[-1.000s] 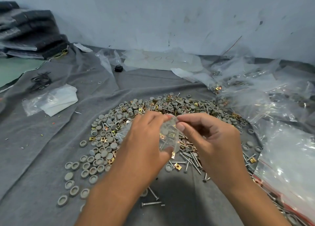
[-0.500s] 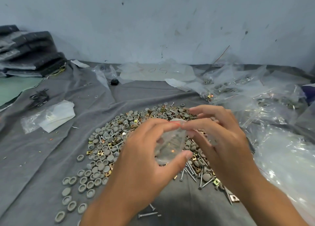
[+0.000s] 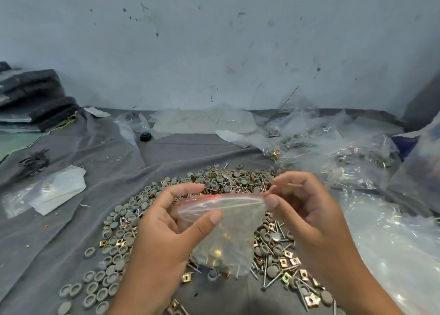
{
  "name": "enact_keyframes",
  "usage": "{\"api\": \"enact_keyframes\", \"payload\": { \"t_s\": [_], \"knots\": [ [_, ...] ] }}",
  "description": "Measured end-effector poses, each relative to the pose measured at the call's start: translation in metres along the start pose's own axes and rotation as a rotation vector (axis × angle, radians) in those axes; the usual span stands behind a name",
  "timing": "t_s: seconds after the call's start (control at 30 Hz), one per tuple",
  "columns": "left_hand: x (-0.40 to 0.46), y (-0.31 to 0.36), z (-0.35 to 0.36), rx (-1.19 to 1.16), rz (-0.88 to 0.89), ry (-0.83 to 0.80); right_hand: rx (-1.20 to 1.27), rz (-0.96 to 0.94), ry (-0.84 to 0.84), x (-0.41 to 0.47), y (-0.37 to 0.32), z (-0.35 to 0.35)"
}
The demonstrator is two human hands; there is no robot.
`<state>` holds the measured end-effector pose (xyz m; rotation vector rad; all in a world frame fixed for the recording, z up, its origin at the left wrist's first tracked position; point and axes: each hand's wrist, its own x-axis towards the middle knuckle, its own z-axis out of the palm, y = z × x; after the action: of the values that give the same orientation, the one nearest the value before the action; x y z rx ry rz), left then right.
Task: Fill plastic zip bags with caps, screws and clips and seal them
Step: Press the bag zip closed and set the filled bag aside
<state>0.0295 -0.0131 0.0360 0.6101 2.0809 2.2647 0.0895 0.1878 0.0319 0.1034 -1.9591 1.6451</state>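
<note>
Above the heap of loose parts (image 3: 190, 219) on the grey cloth (image 3: 71, 238), in the head view, a small zip bag (image 3: 228, 229) hangs between both hands, its red-edged zip strip stretched level. The left hand (image 3: 164, 231) pinches the bag's left upper corner between thumb and forefinger; the right hand (image 3: 302, 210) pinches the right end of the strip the same way. Caps, screws and a glint of brass clip already sit in the bag's bottom, so this one looks filled. I judge the sealing is under way or just finishing, though I cannot tell whether the strip is pressed shut along its whole length. A pile of packed bags (image 3: 333, 153) lies to the right, while many caps, screws and clips remain loose, so plenty of bags are left to do.

Compared with half a second earlier, the hands have drawn apart: they were bunched together over a crumpled bag, and now the bag is pulled flat and wide. The view has also tilted up, showing more wall.
</note>
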Motion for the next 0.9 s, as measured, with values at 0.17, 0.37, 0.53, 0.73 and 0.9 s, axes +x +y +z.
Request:
{"api": "enact_keyframes", "payload": {
  "t_s": [0.17,0.37,0.53,0.73,0.9],
  "knots": [
    [0.009,-0.006,0.000,-0.106,-0.037,0.013,0.062,0.015,0.012,0.002,0.004,0.003],
    [0.012,-0.005,0.006,-0.182,0.036,0.054,0.114,-0.062,0.110,0.000,0.000,0.010],
    [0.012,-0.001,0.007,-0.269,0.099,0.078,0.274,-0.093,0.192,0.000,-0.011,0.009],
    [0.009,-0.004,0.014,-0.277,0.099,0.092,0.265,0.004,0.108,-0.003,-0.008,0.014],
    [0.008,-0.004,0.010,-0.173,0.108,0.121,0.272,0.003,0.123,-0.003,-0.005,0.016]
  ]
}}
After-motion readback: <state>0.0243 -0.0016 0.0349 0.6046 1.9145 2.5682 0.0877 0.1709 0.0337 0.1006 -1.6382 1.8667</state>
